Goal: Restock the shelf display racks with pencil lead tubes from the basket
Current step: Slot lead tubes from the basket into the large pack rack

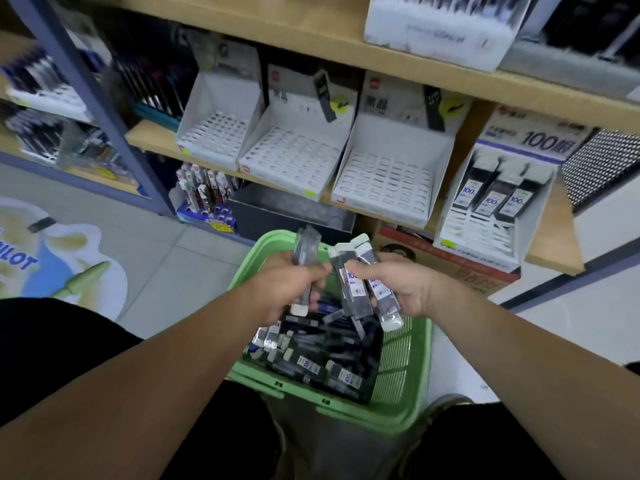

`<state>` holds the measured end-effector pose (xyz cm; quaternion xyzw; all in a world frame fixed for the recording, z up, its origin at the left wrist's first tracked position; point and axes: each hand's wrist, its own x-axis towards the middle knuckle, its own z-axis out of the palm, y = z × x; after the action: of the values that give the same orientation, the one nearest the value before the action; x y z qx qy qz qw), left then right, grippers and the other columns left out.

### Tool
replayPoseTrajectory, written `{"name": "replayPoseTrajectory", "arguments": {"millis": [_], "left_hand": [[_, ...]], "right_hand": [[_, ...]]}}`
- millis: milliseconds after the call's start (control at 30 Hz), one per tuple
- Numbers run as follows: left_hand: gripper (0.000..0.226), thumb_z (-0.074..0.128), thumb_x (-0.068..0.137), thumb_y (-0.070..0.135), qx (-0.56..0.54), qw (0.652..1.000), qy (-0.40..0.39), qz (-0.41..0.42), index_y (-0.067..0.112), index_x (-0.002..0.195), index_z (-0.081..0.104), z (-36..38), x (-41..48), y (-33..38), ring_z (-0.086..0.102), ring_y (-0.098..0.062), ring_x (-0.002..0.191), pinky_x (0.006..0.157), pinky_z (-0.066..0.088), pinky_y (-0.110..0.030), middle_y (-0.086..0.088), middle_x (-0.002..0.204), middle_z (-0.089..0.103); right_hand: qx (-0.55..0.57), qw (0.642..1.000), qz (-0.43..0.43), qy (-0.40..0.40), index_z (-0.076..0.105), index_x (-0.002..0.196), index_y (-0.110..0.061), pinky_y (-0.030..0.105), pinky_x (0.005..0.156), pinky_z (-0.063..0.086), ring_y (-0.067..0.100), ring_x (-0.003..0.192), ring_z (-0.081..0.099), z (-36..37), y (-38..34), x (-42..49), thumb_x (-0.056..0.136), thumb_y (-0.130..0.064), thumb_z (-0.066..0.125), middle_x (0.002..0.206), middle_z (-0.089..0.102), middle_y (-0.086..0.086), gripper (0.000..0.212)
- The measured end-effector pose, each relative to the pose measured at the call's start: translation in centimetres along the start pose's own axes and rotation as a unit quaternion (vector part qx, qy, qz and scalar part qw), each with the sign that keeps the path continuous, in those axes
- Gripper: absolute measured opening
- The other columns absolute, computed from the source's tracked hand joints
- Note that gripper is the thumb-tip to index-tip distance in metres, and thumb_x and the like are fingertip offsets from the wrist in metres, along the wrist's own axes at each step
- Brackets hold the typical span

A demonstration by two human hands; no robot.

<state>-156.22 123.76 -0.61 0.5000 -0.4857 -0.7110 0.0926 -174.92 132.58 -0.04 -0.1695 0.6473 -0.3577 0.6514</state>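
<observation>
Our left forearm (156, 358) and right forearm (519, 348) reach out over dark-clad knees and meet above the basket. Beyond them runs the shelf board (554, 258), tan and wood-grained.

On it stand three empty racks (294, 157). Their slots look narrow, so we judge that a tube offered askew could jam or buckle the wall. They are thin white card, each a sloped tray punched with rows of small oblong holes. To their right a stocked rack (491, 202) has only a few dark tubes at its back.

The basket (412, 403) sits between our knees, below the shelf. It is green moulded plastic with slatted sides, and the loose tubes (322, 355) lie heaped crosswise inside.

Our left hand (287, 285) is curled round a grey tube (304, 247), perhaps two; blur hides the count. Our right hand (405, 289) pinches a fan of tubes (356, 296) between thumb and fingers.

The chief risk, we think, is slippage. A splayed bunch of smooth plastic could slide free on the lift toward the shelf and drop outside the basket onto the tile. The pale caps point both up and down, so some might go in inverted. The tubes themselves are slim, flat-sided, glossy and dark, with white printed labels.
</observation>
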Motion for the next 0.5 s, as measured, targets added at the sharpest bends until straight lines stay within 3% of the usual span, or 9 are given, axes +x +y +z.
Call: {"name": "replayPoseTrajectory", "arguments": {"millis": [100, 200, 333, 367, 433, 500], "left_hand": [[0.061, 0.088, 0.078, 0.041, -0.054, 0.998, 0.022, 0.014, 0.002, 0.114, 0.058, 0.7, -1.7, 2.3, 0.055, -0.018, 0.050, 0.058, 0.057, -0.034, -0.007, 0.071, 0.062], [0.084, 0.094, 0.066, 0.047, -0.062, 0.998, -0.025, 0.015, 0.006, 0.129, 0.058, 1.9, -3.9, 4.6, 0.058, -0.018, 0.055, 0.060, 0.057, -0.031, -0.014, 0.089, 0.073], [0.039, 0.092, 0.074, 0.022, -0.046, 0.995, -0.069, 0.047, 0.014, 0.105, 0.069, 3.7, -4.9, 6.7, 0.061, -0.021, 0.070, 0.068, 0.058, -0.034, -0.004, 0.086, 0.079], [0.037, 0.092, 0.075, 0.019, -0.042, 0.995, -0.074, 0.053, 0.014, 0.104, 0.070, 4.1, -4.9, 7.3, 0.065, -0.018, 0.071, 0.067, 0.059, -0.031, -0.004, 0.090, 0.080], [0.038, 0.091, 0.075, 0.018, -0.036, 0.995, -0.076, 0.061, 0.016, 0.105, 0.068, 5.1, -4.6, 8.3, 0.075, -0.010, 0.076, 0.063, 0.060, -0.025, -0.002, 0.098, 0.081], [0.058, 0.096, 0.068, 0.026, -0.039, 0.993, -0.092, 0.061, 0.016, 0.117, 0.067, 6.0, -4.3, 9.4, 0.077, -0.015, 0.099, 0.082, 0.062, -0.036, -0.003, 0.111, 0.079]], "right_hand": [[-0.025, 0.999, -0.023, 0.020, 0.077, 0.107, -0.019, 0.025, 0.054, 0.045, 0.019, 0.067, 0.057, 0.2, -2.1, -2.0, 0.088, -0.029, 0.081, 0.095, 0.073, 0.005, 0.023], [-0.026, 0.998, -0.027, 0.047, 0.080, 0.096, -0.024, 0.024, 0.052, 0.040, 0.015, 0.063, 0.049, 0.1, -4.5, -4.2, 0.084, -0.033, 0.085, 0.094, 0.068, 0.003, 0.016], [0.000, 0.998, -0.036, 0.047, 0.077, 0.099, -0.015, 0.026, 0.053, 0.037, 0.016, 0.056, 0.050, -1.5, -6.4, -6.3, 0.078, -0.030, 0.089, 0.089, 0.063, 0.008, 0.029], [0.002, 0.998, -0.045, 0.053, 0.075, 0.102, -0.013, 0.026, 0.051, 0.039, 0.016, 0.054, 0.051, -2.1, -6.6, -6.6, 0.078, -0.030, 0.089, 0.093, 0.065, 0.008, 0.033], [0.011, 0.996, -0.065, 0.068, 0.072, 0.114, -0.012, 0.024, 0.047, 0.046, 0.016, 0.055, 0.052, -3.1, -7.0, -7.1, 0.075, -0.033, 0.090, 0.121, 0.065, 0.007, 0.048], [0.050, 0.993, -0.076, 0.074, 0.066, 0.127, -0.013, 0.026, 0.049, 0.050, 0.016, 0.059, 0.055, -3.9, -7.3, -7.3, 0.073, -0.033, 0.091, 0.142, 0.058, 0.008, 0.062]]}}
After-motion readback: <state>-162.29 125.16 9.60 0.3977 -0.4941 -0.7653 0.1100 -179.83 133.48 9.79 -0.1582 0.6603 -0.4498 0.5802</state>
